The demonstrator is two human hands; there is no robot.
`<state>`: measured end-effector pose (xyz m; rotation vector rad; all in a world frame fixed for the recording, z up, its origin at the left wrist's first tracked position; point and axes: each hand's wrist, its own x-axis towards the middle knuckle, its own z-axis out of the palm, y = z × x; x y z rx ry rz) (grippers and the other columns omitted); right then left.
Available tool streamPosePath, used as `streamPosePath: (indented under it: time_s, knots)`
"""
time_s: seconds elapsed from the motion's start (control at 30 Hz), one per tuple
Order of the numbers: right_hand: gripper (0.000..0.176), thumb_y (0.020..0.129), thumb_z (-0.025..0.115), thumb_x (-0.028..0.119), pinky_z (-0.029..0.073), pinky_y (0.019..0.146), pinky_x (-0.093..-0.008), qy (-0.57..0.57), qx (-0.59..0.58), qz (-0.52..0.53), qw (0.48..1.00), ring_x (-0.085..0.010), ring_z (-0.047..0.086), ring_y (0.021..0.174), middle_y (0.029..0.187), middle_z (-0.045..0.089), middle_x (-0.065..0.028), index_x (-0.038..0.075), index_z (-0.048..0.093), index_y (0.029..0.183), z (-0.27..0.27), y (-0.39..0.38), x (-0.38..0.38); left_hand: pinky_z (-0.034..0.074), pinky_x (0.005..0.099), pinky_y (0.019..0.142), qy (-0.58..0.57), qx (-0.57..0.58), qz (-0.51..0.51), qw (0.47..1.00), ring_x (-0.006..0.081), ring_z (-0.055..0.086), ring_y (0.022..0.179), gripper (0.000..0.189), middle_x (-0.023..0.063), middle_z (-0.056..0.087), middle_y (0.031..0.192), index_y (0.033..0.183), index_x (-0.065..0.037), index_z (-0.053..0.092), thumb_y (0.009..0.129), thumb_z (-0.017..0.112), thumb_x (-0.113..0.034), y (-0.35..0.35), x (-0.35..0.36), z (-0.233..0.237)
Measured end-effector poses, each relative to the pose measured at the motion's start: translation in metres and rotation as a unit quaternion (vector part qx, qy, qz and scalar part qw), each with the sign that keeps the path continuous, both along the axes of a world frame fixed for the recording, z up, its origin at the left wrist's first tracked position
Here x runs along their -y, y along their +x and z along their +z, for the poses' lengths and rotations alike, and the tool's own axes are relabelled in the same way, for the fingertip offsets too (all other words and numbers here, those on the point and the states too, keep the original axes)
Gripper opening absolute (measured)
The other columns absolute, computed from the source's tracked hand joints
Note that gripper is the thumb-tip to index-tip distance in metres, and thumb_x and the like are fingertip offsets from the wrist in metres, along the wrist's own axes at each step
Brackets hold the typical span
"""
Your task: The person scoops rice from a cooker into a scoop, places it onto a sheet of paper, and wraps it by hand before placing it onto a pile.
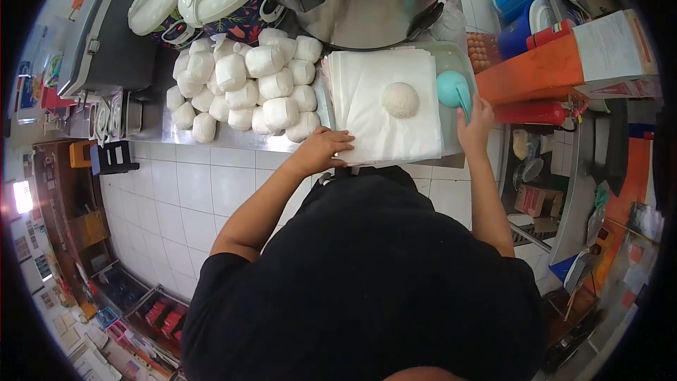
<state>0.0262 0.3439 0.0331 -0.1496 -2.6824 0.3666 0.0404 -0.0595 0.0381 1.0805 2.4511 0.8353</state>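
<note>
Pinching the turquoise scoop by its handle, the right hand was noted beside the paper stack, whose left edge was touched by the flattened left hand, while the rice mound atop was judged soft, crumbly, best lifted through paper, with steel table below and white floor tiles beyond.

White tiled floor stretches beside brown furniture, with bright light at left

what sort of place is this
Most likely a commercial kitchen or food stall: there's a large steel cooker, a pile of white wrapped packets, and a mound of what looks like rice on stacked white sheets.
</note>
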Motion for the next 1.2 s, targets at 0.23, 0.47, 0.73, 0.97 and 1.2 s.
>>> streamPosePath:
  time_s: [0.23, 0.47, 0.73, 0.97, 1.2]
  knots:
    - [0.027, 0.076, 0.070, 0.022, 0.041, 0.093, -0.0434, -0.211, 0.218, 0.288, 0.908, -0.0322, 0.053, 0.105, 0.107, 0.059, -0.0106, 0.006, 0.062, 0.097, 0.009, 0.026, 0.048, 0.037, 0.0401, 0.093, 0.001, 0.000, 0.003, 1.000, 0.0206, 0.059, 0.111, 0.017, 0.0033, 0.068, 0.109, 0.094, -0.011, 0.070, 0.079, 0.070, -0.019, 0.000, -0.010, 0.009]
    - [0.032, 0.075, 0.072, 0.027, 0.041, 0.095, -0.0415, -0.122, 0.191, 0.365, 0.903, -0.0305, 0.053, 0.110, 0.115, 0.059, -0.0115, 0.008, 0.064, 0.100, 0.007, 0.036, 0.038, 0.045, 0.0337, 0.080, 0.079, 0.227, 0.181, 0.954, 0.0181, 0.064, 0.097, 0.008, 0.0068, 0.069, 0.102, 0.089, -0.005, 0.068, 0.081, 0.067, -0.008, -0.009, -0.036, 0.041]
    - [0.039, 0.081, 0.071, 0.025, 0.044, 0.092, -0.0362, -0.422, 0.312, 0.266, 0.809, -0.0288, 0.059, 0.103, 0.109, 0.063, -0.0139, 0.004, 0.061, 0.112, 0.024, -0.035, 0.018, 0.039, 0.0198, 0.064, 0.368, 0.194, 0.411, 0.811, 0.0028, 0.047, 0.072, 0.007, -0.0030, 0.057, 0.078, 0.090, -0.005, 0.058, 0.092, 0.059, -0.011, -0.068, -0.068, 0.003]
    - [0.030, 0.079, 0.072, 0.021, 0.046, 0.088, -0.0338, -0.331, 0.364, 0.185, 0.851, -0.0250, 0.060, 0.101, 0.104, 0.065, -0.0133, 0.001, 0.066, 0.100, 0.009, -0.020, 0.022, 0.037, 0.0211, 0.064, 0.329, 0.207, 0.351, 0.852, 0.0046, 0.046, 0.072, 0.013, -0.0022, 0.055, 0.081, 0.094, -0.006, 0.049, 0.094, 0.057, -0.017, -0.062, -0.057, -0.013]
    - [0.031, 0.078, 0.072, 0.017, 0.046, 0.085, -0.0334, -0.254, 0.195, 0.321, 0.891, -0.0298, 0.059, 0.097, 0.107, 0.061, -0.0147, 0.003, 0.063, 0.104, 0.013, -0.020, 0.008, 0.050, 0.0357, 0.085, 0.113, 0.209, 0.140, 0.961, 0.0235, 0.065, 0.093, 0.030, 0.0114, 0.066, 0.109, 0.110, -0.007, 0.063, 0.083, 0.069, -0.018, -0.029, -0.044, 0.015]
